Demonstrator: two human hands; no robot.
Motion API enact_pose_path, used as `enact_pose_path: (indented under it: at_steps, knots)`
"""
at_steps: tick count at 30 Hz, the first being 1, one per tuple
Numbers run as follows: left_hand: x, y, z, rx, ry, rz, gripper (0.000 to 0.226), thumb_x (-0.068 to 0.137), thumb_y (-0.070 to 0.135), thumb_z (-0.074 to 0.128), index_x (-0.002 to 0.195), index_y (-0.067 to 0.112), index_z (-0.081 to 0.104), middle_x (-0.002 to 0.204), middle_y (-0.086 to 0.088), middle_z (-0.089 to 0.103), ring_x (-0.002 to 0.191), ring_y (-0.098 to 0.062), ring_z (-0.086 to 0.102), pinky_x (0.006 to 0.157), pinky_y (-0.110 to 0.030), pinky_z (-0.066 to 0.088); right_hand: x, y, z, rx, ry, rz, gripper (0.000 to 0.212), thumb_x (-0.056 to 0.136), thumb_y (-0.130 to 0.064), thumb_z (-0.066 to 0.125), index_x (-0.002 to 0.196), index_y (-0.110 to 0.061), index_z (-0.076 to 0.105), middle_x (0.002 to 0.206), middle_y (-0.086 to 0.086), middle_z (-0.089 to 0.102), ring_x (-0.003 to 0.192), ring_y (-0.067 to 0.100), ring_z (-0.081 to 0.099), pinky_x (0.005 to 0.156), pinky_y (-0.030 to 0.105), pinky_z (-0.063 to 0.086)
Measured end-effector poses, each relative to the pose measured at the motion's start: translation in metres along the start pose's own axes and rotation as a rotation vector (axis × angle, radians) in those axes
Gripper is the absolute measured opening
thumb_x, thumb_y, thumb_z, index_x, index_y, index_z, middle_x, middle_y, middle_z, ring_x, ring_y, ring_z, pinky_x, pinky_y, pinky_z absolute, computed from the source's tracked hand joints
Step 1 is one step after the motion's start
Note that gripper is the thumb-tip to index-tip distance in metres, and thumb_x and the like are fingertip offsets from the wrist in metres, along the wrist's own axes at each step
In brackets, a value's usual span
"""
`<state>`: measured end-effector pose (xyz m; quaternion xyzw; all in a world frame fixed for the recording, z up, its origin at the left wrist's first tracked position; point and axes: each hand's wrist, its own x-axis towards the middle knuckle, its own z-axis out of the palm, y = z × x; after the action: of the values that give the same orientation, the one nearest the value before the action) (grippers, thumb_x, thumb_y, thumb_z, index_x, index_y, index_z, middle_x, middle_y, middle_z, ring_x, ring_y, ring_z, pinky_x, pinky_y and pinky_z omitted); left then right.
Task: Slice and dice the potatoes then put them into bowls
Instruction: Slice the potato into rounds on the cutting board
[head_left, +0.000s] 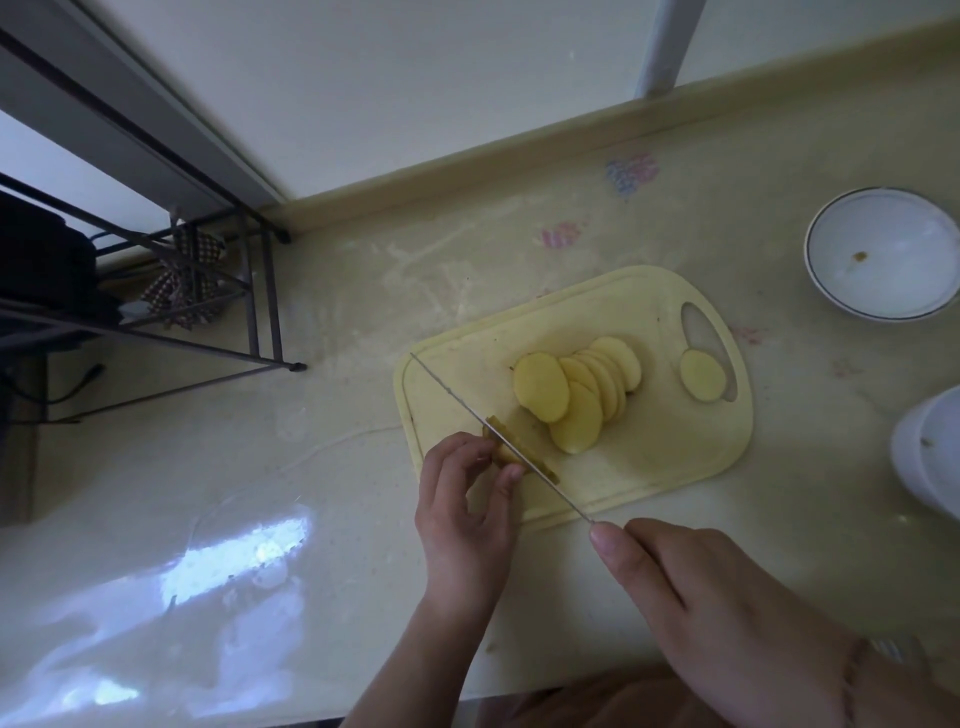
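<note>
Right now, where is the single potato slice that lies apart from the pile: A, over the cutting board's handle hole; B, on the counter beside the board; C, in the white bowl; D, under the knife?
A: the lone slice lies partly over the handle hole of the cutting board, right of the fanned slices.
</note>
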<state>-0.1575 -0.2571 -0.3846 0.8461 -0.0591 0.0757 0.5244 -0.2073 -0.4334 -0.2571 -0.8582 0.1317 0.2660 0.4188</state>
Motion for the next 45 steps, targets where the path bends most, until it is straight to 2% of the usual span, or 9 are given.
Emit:
enact_pose_path:
  at_steps: [6, 9, 14, 16, 21, 30, 36, 41, 45]
  knots:
    - [0.002, 0.0, 0.001, -0.032, 0.021, -0.023, 0.018, 0.088, 0.021, 0.074, 0.105, 0.017, 0.069, 0.111, 0.005, 0.062, 0.104, -0.011, 0.065, 0.087, -0.024, 0.057, 0.003, 0.0, -0.002, 0.015, -0.003, 0.024, 0.069, 0.075, -0.074, 0.014, 0.068, -0.016, 0.051, 0.068, -0.007, 0.06, 0.071, 0.009, 0.054, 0.07, 0.028, 0.042]
    - [0.001, -0.004, 0.002, -0.017, 0.029, -0.038, 0.018, 0.083, 0.011, 0.08, 0.097, 0.003, 0.072, 0.108, 0.004, 0.063, 0.102, -0.011, 0.066, 0.085, -0.027, 0.059, 0.005, 0.001, -0.004, 0.052, 0.012, 0.01, 0.084, 0.075, -0.084, 0.008, 0.068, -0.014, 0.054, 0.073, -0.017, 0.062, 0.068, 0.007, 0.055, 0.071, 0.027, 0.041]
    - [0.005, -0.004, 0.003, -0.024, 0.04, -0.082, 0.017, 0.081, 0.01, 0.081, 0.095, 0.006, 0.075, 0.108, 0.007, 0.065, 0.102, -0.013, 0.067, 0.083, -0.042, 0.061, 0.008, -0.001, -0.005, 0.052, 0.015, 0.005, 0.085, 0.066, -0.085, 0.009, 0.068, -0.015, 0.058, 0.068, -0.021, 0.063, 0.065, 0.003, 0.056, 0.068, 0.021, 0.04]
    - [0.007, -0.001, 0.005, -0.025, 0.037, -0.073, 0.016, 0.08, 0.008, 0.081, 0.095, 0.007, 0.075, 0.108, 0.009, 0.064, 0.101, -0.01, 0.067, 0.083, -0.039, 0.061, 0.009, 0.0, -0.007, 0.056, 0.029, -0.005, 0.086, 0.066, -0.087, 0.009, 0.068, -0.017, 0.058, 0.065, -0.019, 0.063, 0.063, 0.005, 0.056, 0.067, 0.024, 0.04]
    - [0.007, 0.004, 0.006, -0.027, 0.025, -0.076, 0.02, 0.079, -0.003, 0.082, 0.094, 0.005, 0.072, 0.102, 0.007, 0.062, 0.095, -0.004, 0.065, 0.083, -0.018, 0.056, 0.012, 0.0, -0.015, 0.103, -0.018, 0.006, 0.057, 0.078, -0.078, 0.014, 0.071, -0.038, 0.054, 0.053, -0.008, 0.057, 0.053, 0.011, 0.052, 0.063, 0.031, 0.042]
    - [0.002, 0.006, 0.004, -0.077, 0.051, -0.139, 0.029, 0.081, 0.005, 0.078, 0.099, 0.025, 0.067, 0.102, 0.013, 0.062, 0.097, -0.006, 0.065, 0.085, -0.019, 0.056, 0.013, 0.002, -0.012, 0.041, -0.047, -0.042, 0.056, 0.071, -0.08, 0.011, 0.071, -0.041, 0.052, 0.055, -0.009, 0.057, 0.055, 0.01, 0.051, 0.067, 0.034, 0.042]
    - [0.003, 0.002, 0.003, -0.077, 0.036, -0.156, 0.019, 0.081, 0.005, 0.078, 0.096, 0.01, 0.068, 0.099, 0.006, 0.064, 0.095, -0.002, 0.064, 0.085, -0.018, 0.055, 0.014, 0.002, -0.012, 0.001, -0.033, -0.083, 0.055, 0.073, -0.078, 0.01, 0.073, -0.04, 0.05, 0.059, -0.008, 0.059, 0.058, 0.013, 0.052, 0.066, 0.033, 0.041]
    - [0.006, 0.005, 0.001, -0.076, 0.018, -0.195, 0.017, 0.081, 0.009, 0.078, 0.096, 0.009, 0.067, 0.097, 0.007, 0.065, 0.092, 0.001, 0.066, 0.084, -0.016, 0.054, 0.016, 0.003, -0.011, -0.013, -0.039, -0.063, 0.073, 0.072, -0.079, 0.012, 0.062, -0.016, 0.046, 0.06, -0.002, 0.059, 0.057, 0.015, 0.053, 0.064, 0.032, 0.041]
    - [0.006, 0.005, -0.002, -0.089, 0.01, -0.192, 0.02, 0.082, 0.01, 0.078, 0.096, 0.016, 0.065, 0.097, 0.009, 0.065, 0.092, 0.0, 0.067, 0.085, -0.018, 0.055, 0.018, 0.004, -0.009, -0.026, -0.047, -0.057, 0.076, 0.073, -0.08, 0.012, 0.059, -0.013, 0.045, 0.06, 0.0, 0.06, 0.056, 0.016, 0.053, 0.061, 0.031, 0.041]
